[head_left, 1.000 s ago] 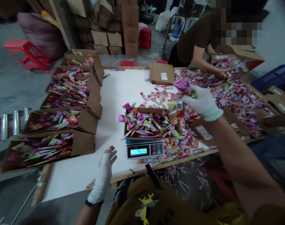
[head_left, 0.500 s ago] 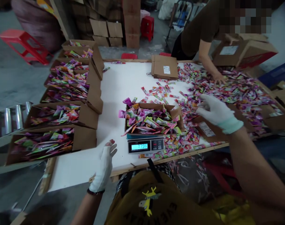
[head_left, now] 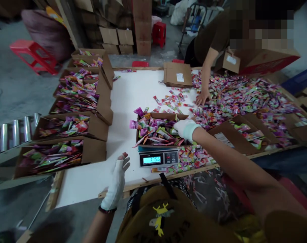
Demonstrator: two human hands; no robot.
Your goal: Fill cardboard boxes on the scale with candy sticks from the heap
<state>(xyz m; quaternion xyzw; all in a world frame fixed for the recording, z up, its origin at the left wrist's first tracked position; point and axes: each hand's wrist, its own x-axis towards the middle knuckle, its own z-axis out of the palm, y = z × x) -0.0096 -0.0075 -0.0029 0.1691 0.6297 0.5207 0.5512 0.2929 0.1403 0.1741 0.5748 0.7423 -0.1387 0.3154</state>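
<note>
My right hand (head_left: 185, 129), in a white glove, reaches into the right part of an open cardboard box (head_left: 163, 146) filled with small colourful packets (head_left: 155, 130). Its fingertips are lost among the packets, so their grip cannot be made out. Beneath the box is a digital scale (head_left: 158, 158) with a lit display that seems to read 7756. Gloved but with bare fingertips, my left hand (head_left: 119, 177) hovers open near the table's front edge, left of the scale, holding nothing.
Several packet-filled boxes (head_left: 94, 148) line the left side beside a roller conveyor (head_left: 15, 131). Loose packets (head_left: 244, 98) heap on the right, where another person's hand (head_left: 203, 98) rests. Flat cardboard (head_left: 177, 74) is stacked at the back. An open box (head_left: 224, 136) lies at right.
My right hand has moved left from above the loose packets into the box on the scale. The display digits have changed. The other person's hand has shifted left across the heap.
</note>
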